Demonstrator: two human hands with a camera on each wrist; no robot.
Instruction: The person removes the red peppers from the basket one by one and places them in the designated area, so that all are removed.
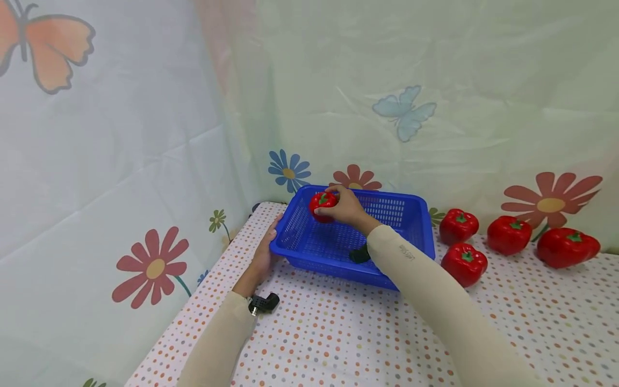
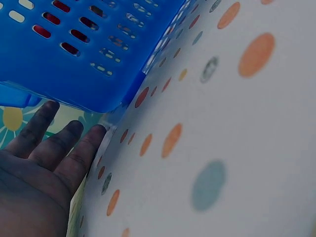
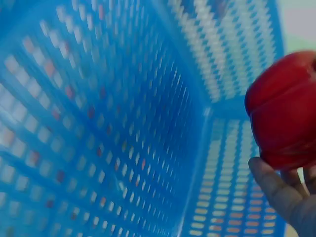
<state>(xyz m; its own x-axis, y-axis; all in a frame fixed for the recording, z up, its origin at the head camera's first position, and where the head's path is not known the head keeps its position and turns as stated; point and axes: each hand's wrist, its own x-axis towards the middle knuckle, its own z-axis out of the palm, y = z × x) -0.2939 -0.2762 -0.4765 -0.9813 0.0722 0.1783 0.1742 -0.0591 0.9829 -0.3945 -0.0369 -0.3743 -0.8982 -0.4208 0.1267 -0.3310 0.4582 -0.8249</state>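
A red bell pepper with a green stem is gripped by my right hand over the left end of a blue plastic basket. In the right wrist view, fingers curl under the red bell pepper, and the perforated basket wall lies beyond it. My left hand is at the basket's left side, its thumb by the rim. Seen from the left wrist, the fingers of that left hand extend toward the basket's corner, the thumb out of sight.
Several other red bell peppers stand right of the basket, the nearest pepper close to its wall. A dotted cloth covers the table. Flower-printed curtains rise behind and at the left.
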